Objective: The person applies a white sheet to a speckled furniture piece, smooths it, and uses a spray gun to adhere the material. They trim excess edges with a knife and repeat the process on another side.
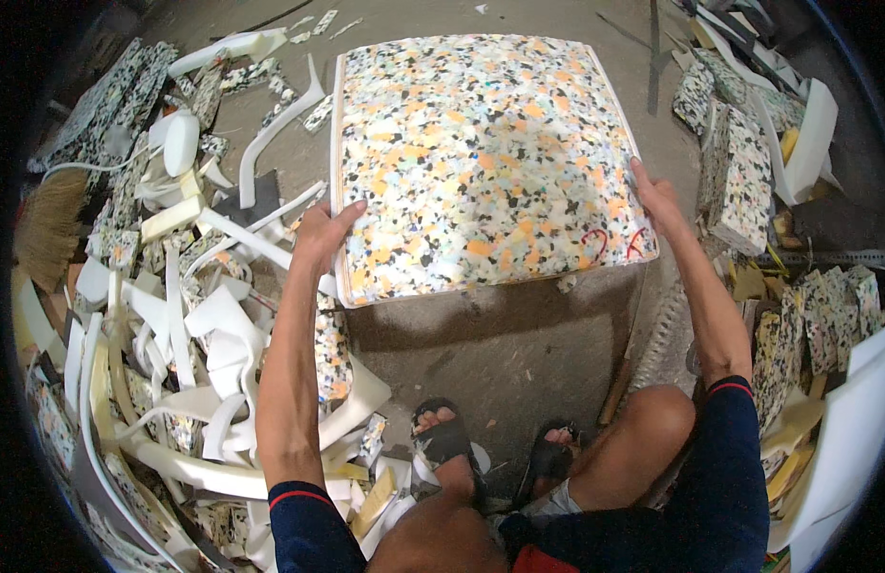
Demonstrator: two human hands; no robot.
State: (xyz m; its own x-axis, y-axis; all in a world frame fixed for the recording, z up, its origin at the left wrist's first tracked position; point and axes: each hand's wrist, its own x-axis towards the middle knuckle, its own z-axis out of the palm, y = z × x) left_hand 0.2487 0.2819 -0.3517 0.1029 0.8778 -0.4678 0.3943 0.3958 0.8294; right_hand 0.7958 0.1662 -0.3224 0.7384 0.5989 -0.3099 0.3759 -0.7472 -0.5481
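Speckled rebonded-foam slab (471,162) held above floor (481,372). Steady hold likely needs slab level, both grips even. Slab lies between left hand (323,239) and right hand (663,202); fingers (349,214) clamped on opposite side edges, thumbs on top, fingertips beneath hidden. White foam offcuts (225,323) heaped at left, speckled foam blocks (743,177) at right.

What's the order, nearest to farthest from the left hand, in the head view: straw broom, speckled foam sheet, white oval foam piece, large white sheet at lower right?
1. Speckled foam sheet, its left edge in the left hand.
2. White oval foam piece, upper left.
3. Straw broom, far left.
4. Large white sheet, lower right.
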